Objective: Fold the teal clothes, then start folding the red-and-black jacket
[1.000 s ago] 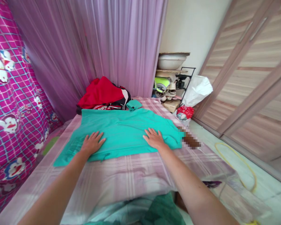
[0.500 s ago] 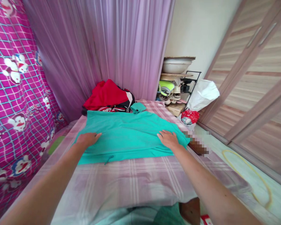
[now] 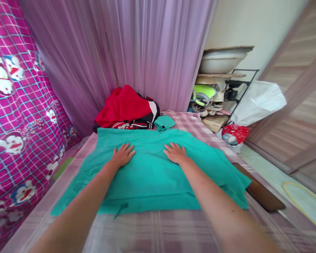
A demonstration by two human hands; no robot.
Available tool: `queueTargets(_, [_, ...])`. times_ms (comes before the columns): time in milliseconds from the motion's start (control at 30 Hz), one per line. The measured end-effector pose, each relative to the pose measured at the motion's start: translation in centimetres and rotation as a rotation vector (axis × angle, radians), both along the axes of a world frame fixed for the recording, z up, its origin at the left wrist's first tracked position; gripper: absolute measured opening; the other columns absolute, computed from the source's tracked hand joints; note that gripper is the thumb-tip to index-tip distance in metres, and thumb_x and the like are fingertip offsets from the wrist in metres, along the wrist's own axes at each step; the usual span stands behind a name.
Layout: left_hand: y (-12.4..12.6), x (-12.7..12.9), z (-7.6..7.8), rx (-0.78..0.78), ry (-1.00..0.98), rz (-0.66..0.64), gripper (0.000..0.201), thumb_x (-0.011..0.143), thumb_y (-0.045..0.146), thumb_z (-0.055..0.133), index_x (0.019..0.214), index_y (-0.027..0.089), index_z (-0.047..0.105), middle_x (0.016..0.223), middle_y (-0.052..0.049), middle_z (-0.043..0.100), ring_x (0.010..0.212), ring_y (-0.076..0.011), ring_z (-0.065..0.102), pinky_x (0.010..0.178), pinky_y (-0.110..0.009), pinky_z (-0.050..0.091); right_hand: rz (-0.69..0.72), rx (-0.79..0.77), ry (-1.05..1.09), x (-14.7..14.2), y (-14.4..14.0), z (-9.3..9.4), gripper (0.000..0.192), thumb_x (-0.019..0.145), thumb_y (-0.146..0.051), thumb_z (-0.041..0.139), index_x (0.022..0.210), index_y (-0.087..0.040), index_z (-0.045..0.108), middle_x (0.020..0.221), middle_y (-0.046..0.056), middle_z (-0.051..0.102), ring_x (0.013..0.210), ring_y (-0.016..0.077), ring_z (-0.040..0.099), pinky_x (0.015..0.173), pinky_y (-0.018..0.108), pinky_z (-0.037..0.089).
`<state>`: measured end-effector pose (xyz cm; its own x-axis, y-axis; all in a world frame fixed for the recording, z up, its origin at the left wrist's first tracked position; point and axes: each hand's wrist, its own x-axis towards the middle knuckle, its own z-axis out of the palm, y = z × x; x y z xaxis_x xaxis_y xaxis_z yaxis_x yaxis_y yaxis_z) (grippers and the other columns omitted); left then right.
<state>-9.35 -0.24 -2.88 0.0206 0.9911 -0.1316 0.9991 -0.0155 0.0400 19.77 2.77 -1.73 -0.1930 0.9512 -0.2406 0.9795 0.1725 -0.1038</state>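
Note:
A teal garment (image 3: 150, 175) lies spread out on the plaid bedsheet (image 3: 158, 232), with a gathered band along its left side and a short drawstring (image 3: 121, 209) at its near edge. My left hand (image 3: 122, 155) rests flat on its upper left part, fingers spread. On the upper right part lies my right hand (image 3: 175, 153), also flat with fingers apart. Neither hand grips the cloth. A small folded teal cloth (image 3: 164, 122) sits just beyond the garment's far edge.
Red and black clothes (image 3: 126, 109) are piled against the purple curtain (image 3: 152, 52). A phone (image 3: 263, 193) with a cable lies by the garment's right corner. Past the bed's right side stand a shoe rack (image 3: 218, 95) and a white bag (image 3: 260, 102). A pink patterned curtain (image 3: 21, 123) hangs at left.
Both hands have moved inward and farther up the garment and now lie flatter. The view has shifted closer, so the garment looks larger.

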Motion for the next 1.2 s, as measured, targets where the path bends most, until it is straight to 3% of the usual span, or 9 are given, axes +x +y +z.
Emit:
queueTargets(167, [0.8, -0.6, -1.0, 0.048, 0.023, 0.052, 0.060, 0.102, 0.055, 0.022, 0.158, 0.034, 0.029, 0.167, -0.003, 0.022, 0.154, -0.0305, 0.021, 0.117, -0.070, 0.019, -0.147, 0.126, 0.030, -0.6, 2.8, -2.0, 0.061, 0.103, -0.055, 0.020, 0.159, -0.032, 0.028, 0.168, 0.007, 0.019, 0.153, 0.0305, 0.016, 0.117, 0.066, 0.015])
queueTargets(400, [0.3, -0.2, -1.4, 0.126, 0.073, 0.137, 0.066, 0.101, 0.056, 0.028, 0.160, 0.027, 0.026, 0.168, -0.007, 0.017, 0.155, -0.0309, 0.015, 0.119, -0.065, 0.020, -0.152, 0.195, 0.074, -0.4, 3.0, -3.1, 0.057, 0.104, -0.050, 0.022, 0.156, -0.030, 0.037, 0.166, 0.007, 0.027, 0.152, 0.0299, 0.021, 0.116, 0.067, 0.017])
queueTargets(633, [3.7, -4.5, -0.1, 0.062, 0.078, 0.289, 0.064, 0.101, 0.054, 0.023, 0.160, 0.029, 0.024, 0.168, -0.008, 0.021, 0.153, -0.0340, 0.022, 0.117, -0.067, 0.022, -0.142, 0.225, 0.072, -0.3, 3.2, -3.1, 0.056, 0.104, -0.049, 0.025, 0.154, -0.029, 0.041, 0.165, 0.008, 0.030, 0.150, 0.0300, 0.025, 0.115, 0.067, 0.020])
queueTargets(767, [4.7, -6.7, 1.6, 0.097, 0.164, 0.298, 0.060, 0.101, 0.048, 0.027, 0.155, 0.023, 0.038, 0.163, -0.012, 0.035, 0.148, -0.0352, 0.033, 0.116, -0.066, 0.025, -0.138, 0.219, 0.052, -0.4, 3.1, -3.0, 0.056, 0.104, -0.047, 0.025, 0.154, -0.029, 0.041, 0.164, 0.009, 0.031, 0.150, 0.0307, 0.025, 0.114, 0.067, 0.021])
queueTargets(867, [5.0, -7.4, 3.8, 0.253, 0.264, 0.240, 0.054, 0.100, 0.040, 0.031, 0.141, 0.014, 0.054, 0.141, -0.019, 0.059, 0.130, -0.0343, 0.055, 0.111, -0.054, 0.037, -0.137, 0.223, 0.053, -0.5, 3.1, -2.9, 0.056, 0.103, -0.046, 0.025, 0.154, -0.029, 0.041, 0.164, 0.009, 0.031, 0.149, 0.0314, 0.026, 0.114, 0.067, 0.021])
queueTargets(967, [5.9, -7.7, 6.3, 0.325, 0.299, 0.217, 0.051, 0.098, 0.038, 0.034, 0.137, 0.016, 0.058, 0.126, -0.019, 0.069, 0.116, -0.0354, 0.063, 0.098, -0.049, 0.046, -0.138, 0.229, 0.066, -0.5, 3.2, -3.0, 0.056, 0.103, -0.047, 0.026, 0.153, -0.028, 0.043, 0.164, 0.009, 0.032, 0.149, 0.0318, 0.026, 0.113, 0.067, 0.021])
queueTargets(1067, [7.2, -8.1, 8.2, 0.205, 0.331, 0.231, 0.046, 0.096, 0.038, 0.038, 0.132, 0.023, 0.063, 0.122, -0.014, 0.072, 0.115, -0.0346, 0.064, 0.096, -0.048, 0.046, -0.144, 0.228, 0.074, -0.4, 3.3, -3.3, 0.056, 0.102, -0.047, 0.028, 0.153, -0.029, 0.043, 0.163, 0.009, 0.033, 0.149, 0.0319, 0.027, 0.113, 0.068, 0.020])
queueTargets(1200, [8.8, -8.8, 9.2, 0.066, 0.364, 0.282, 0.038, 0.095, 0.038, 0.043, 0.115, 0.027, 0.073, 0.116, -0.011, 0.075, 0.111, -0.0309, 0.067, 0.094, -0.043, 0.047, -0.143, 0.239, 0.087, -0.4, 3.4, -3.4, 0.055, 0.102, -0.047, 0.029, 0.152, -0.029, 0.044, 0.163, 0.010, 0.034, 0.148, 0.0315, 0.028, 0.114, 0.067, 0.020])
